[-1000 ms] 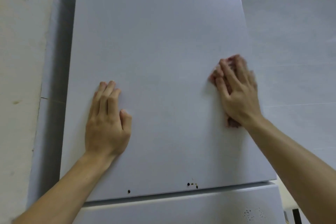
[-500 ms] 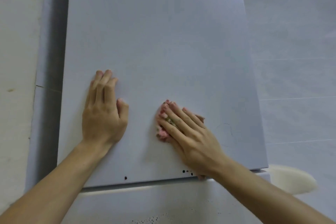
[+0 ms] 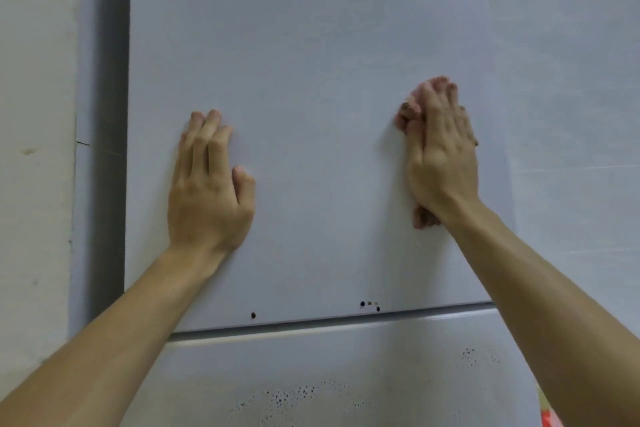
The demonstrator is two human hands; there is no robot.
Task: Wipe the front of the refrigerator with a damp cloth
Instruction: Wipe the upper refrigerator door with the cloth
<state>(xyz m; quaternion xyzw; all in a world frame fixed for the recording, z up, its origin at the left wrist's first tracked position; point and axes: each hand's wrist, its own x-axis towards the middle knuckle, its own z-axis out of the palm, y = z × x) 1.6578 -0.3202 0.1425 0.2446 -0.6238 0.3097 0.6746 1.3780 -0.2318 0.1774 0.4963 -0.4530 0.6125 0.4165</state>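
The white upper refrigerator door (image 3: 311, 55) fills the middle of the head view. My left hand (image 3: 207, 184) lies flat on the door's left part, fingers up and close together, holding nothing. My right hand (image 3: 441, 152) presses a pink cloth (image 3: 423, 218) against the door near its right edge. Only bits of the cloth show above the fingertips and below the palm. A few dark spots (image 3: 370, 305) sit near the door's bottom edge.
Below the door seam is the lower door (image 3: 346, 357), speckled with small dark marks. A cream wall (image 3: 34, 114) stands at the left and a grey tiled wall (image 3: 571, 80) at the right. Something red and yellow (image 3: 549, 412) peeks in at the bottom right.
My right hand with the cloth swept from the right side down to the door's lower middle, then back up to the right edge. My left hand stayed flat in place.
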